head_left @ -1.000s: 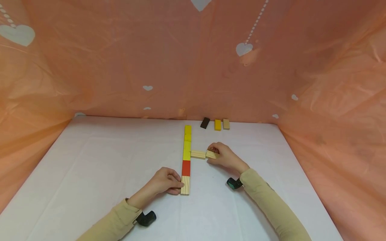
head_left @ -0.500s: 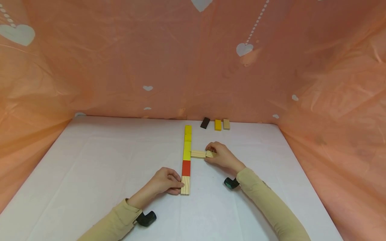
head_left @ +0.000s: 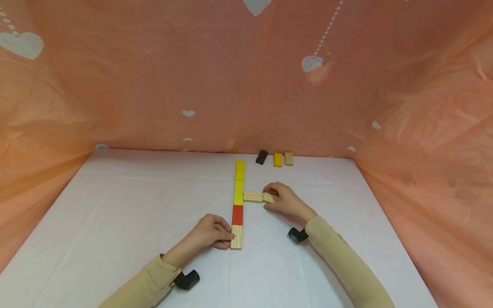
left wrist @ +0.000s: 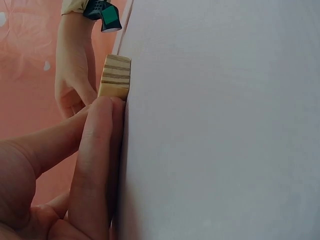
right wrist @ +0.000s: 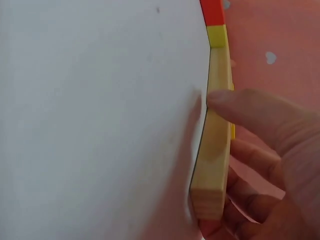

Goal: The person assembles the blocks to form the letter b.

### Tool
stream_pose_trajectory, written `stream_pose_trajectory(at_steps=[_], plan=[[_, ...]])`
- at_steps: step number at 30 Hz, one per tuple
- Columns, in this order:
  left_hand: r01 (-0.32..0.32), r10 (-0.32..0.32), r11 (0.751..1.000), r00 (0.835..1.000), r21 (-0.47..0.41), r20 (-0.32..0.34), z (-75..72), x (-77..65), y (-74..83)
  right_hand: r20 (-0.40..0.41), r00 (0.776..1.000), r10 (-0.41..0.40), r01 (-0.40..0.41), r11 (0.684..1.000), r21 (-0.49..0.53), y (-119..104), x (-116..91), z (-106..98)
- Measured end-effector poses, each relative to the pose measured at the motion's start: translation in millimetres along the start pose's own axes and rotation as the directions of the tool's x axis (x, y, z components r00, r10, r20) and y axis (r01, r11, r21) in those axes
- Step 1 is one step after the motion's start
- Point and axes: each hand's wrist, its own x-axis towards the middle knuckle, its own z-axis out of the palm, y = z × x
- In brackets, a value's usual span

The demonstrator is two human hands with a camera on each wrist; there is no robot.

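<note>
In the head view, a straight row of flat wooden blocks runs toward the back: a plain wooden block nearest, then a red block, then yellow blocks. My left hand rests against the left side of the near plain block; the left wrist view shows straight fingers touching the block. A plain wooden block branches right from the yellow part. My right hand pinches another plain block at its outer end, thumb along the near side where the two meet.
Near the table's back edge lie a dark brown block, a yellow block and a light wooden block. A pink curtain with hearts surrounds the white table at back and sides.
The right hand shifts slightly left, then slightly back right, still holding the outer plain block at the branch's end. The left hand and the row stay where they were.
</note>
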Motion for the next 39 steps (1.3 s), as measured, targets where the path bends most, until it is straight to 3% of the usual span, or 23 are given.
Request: stream_pose_trajectory(at_steps=[9, 25, 39], plan=[[0.001, -0.001, 1.0, 1.0, 0.003, 0.002, 0.9, 0.2, -0.4, 0.013, 0.997, -0.074, 0.074, 0.997, 0.02, 15, -14, -13], [0.017, -0.017, 1.0, 1.0, -0.006, 0.006, 2.4, -1.4, 3.9, -0.012, 0.999, -0.036, 0.036, 0.999, 0.018, 18, -18, -14], [0.032, -0.032, 0.999, 0.999, -0.005, 0.0, 2.5, -1.6, 5.8, -0.007, 0.999, -0.036, 0.037, 0.996, 0.079, 18, -19, -16]])
